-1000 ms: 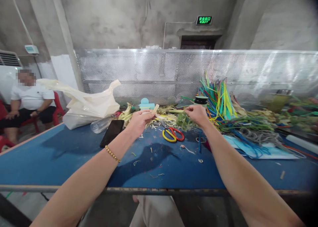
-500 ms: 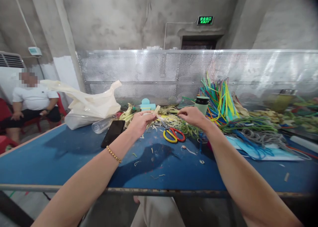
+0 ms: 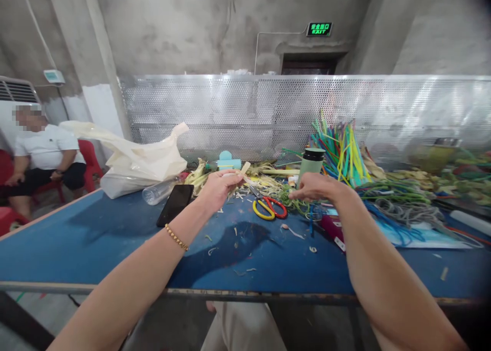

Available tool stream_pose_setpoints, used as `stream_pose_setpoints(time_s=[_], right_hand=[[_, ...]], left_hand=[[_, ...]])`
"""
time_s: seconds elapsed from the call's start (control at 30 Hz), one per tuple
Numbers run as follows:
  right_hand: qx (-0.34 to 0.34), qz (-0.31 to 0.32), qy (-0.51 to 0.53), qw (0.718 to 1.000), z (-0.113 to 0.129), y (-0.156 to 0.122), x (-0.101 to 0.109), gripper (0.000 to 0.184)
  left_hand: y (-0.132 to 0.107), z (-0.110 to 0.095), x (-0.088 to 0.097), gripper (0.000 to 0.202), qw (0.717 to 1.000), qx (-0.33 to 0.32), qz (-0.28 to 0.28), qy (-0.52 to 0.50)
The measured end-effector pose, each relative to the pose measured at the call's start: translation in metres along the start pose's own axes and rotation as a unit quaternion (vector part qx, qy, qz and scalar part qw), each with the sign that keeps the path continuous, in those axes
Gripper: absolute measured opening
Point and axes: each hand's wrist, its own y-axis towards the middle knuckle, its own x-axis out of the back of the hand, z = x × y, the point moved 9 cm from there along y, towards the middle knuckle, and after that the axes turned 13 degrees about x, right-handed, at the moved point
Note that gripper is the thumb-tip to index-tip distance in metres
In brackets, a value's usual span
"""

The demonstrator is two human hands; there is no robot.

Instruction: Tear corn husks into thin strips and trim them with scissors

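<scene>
My left hand (image 3: 222,183) is closed, its thumb and fingers pinching a pale, flat strip (image 3: 246,169) that sticks up past the fingertips. Over the green string-like scraps (image 3: 288,201), my right hand (image 3: 316,187) has its fingers drawn together; whatever lies between them, if anything, cannot be made out. Behind the right hand stands a pale green cup with a black rim (image 3: 312,161), partly covered by it. Between the hands, scissors (image 3: 269,208) with one yellow and one red handle rest on the blue table (image 3: 230,259), blades towards the pile of pale scraps (image 3: 264,186).
A black phone (image 3: 175,204), a clear plastic bottle (image 3: 159,191) and a white plastic bag (image 3: 143,161) lie at left. Bright strips (image 3: 345,154), grey cord (image 3: 402,213) and a maroon object (image 3: 332,230) are at right. A person (image 3: 48,154) sits beyond the table.
My right hand has moved right and slightly down, away from the left hand, uncovering part of the maroon object. My left hand stays in place with the pale strip.
</scene>
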Motion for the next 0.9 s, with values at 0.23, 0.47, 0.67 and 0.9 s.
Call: stream_pose_setpoints(time_s=[0.23,0.47,0.67,0.9], right_hand=[[0.03,-0.05,0.171,0.984,0.006,0.001,-0.002,0.03],[0.063,-0.295,0.514,0.803,0.016,0.0,0.028,0.031],[-0.006,-0.468,0.495,0.732,-0.005,-0.014,0.042,0.017],[-0.032,-0.304,0.529,0.792,-0.003,0.0,0.017,0.014]], left_hand=[[0.0,0.0,0.003,0.011,1.0,0.002,-0.012,-0.006],[0.0,0.001,0.001,0.009,1.0,0.002,-0.008,0.009],[-0.001,0.001,0.004,0.011,1.0,0.006,-0.018,0.011],[0.001,0.003,0.001,0.012,1.0,0.005,-0.002,0.011]])
